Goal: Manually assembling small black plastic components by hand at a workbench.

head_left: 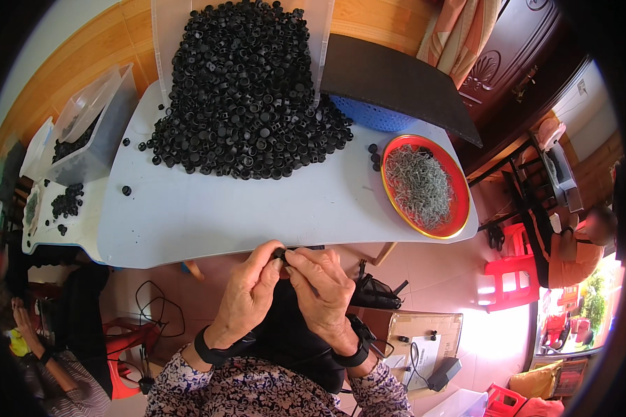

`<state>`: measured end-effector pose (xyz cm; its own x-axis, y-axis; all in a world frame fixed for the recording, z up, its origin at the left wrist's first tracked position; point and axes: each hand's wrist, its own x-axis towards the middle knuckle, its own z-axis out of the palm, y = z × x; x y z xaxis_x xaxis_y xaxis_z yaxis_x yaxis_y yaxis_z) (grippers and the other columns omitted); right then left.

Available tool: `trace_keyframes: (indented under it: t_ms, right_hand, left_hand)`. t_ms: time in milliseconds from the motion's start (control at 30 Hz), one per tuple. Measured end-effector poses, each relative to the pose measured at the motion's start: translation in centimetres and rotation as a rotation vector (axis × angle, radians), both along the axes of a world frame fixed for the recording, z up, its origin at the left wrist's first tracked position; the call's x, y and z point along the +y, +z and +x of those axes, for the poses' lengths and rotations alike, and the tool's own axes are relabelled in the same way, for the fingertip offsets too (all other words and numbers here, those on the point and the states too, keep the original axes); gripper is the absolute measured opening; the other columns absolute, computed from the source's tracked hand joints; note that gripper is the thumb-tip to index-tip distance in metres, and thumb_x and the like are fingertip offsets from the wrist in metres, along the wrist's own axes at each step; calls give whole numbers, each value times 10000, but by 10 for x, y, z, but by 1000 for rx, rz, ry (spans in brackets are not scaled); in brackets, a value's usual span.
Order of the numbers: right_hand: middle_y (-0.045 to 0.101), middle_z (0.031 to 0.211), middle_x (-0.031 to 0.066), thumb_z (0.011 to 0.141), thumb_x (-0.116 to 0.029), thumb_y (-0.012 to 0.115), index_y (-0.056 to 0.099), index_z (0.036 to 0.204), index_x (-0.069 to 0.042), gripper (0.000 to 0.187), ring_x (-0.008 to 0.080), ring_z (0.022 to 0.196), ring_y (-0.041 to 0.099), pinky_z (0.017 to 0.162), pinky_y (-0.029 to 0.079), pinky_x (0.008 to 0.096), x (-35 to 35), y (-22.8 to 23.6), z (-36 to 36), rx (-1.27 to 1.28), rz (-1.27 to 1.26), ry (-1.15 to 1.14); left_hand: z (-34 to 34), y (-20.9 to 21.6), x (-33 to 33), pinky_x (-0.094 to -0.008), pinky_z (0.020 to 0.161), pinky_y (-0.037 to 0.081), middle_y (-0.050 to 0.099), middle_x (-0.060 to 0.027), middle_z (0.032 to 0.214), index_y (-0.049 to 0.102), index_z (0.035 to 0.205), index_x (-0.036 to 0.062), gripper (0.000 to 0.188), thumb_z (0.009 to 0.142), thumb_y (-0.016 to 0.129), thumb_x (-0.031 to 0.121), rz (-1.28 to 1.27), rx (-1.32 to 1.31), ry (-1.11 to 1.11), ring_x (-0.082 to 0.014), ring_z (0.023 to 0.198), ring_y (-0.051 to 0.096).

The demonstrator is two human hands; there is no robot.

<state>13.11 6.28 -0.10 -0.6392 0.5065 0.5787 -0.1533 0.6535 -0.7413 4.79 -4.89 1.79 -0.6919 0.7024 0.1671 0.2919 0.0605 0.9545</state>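
My left hand (249,295) and my right hand (321,286) meet just off the table's near edge. Between the left thumb and fingertips sits a small round black plastic part (279,253). The right fingers and thumb are pinched up against that part from the other side; whether they also grip some smaller piece is hidden. A big heap of similar black plastic parts (247,118) spills from a clear bin (161,52) on its side. Right of the heap, a red bowl with a yellow rim (462,198) holds many thin silvery metal pins (424,184).
The pale table (188,215) has a few stray black parts at its left. A dark board (389,80) covers a blue basket (375,117). A cardboard box (431,326) stands low right. Co-workers sit left (55,361) and far right (570,257), near red stools (511,278).
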Motion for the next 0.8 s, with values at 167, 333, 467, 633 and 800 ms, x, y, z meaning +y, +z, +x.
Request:
trace_keyframes:
  t_ms: [167,333,467,633,800]
  right_hand:
    - [672,919,77,732,42,726,689,973,-30,255,209,774,595,722,454,316,-3,1,0,4,-50,-6]
    - [672,923,84,743,53,718,672,934,-23,211,211,752,602,711,472,310,-1,-2,-1,40,-74,13]
    - [669,918,77,748,51,715,675,942,-30,214,205,754,602,691,491,305,-5,-7,-1,56,-148,25]
    - [662,925,70,740,42,721,683,967,-41,245,209,761,586,694,480,314,-3,-8,-1,27,-155,26]
    - [650,952,57,741,14,728,688,982,-54,254,218,766,566,705,438,328,0,-5,0,-48,43,2]
  left_hand:
    - [0,1,-1,-252,820,447,667,-95,812,527,1181,-23,243,983,451,96,-16,23,9,-157,753,642]
    - [1,1,-1,-265,890,408,669,-91,801,534,1189,-8,247,987,451,108,-28,-13,10,-156,739,639]
    - [2,1,0,-287,974,337,671,-91,802,550,1193,8,257,994,444,132,-61,61,11,-152,729,638]
    - [-2,-6,0,-287,673,505,639,-130,828,526,1178,-27,253,1000,458,139,-43,85,-1,-189,754,656]
    - [-4,-9,0,-268,675,486,632,-93,828,544,1159,-38,264,1005,452,156,26,-79,-24,-137,734,608]
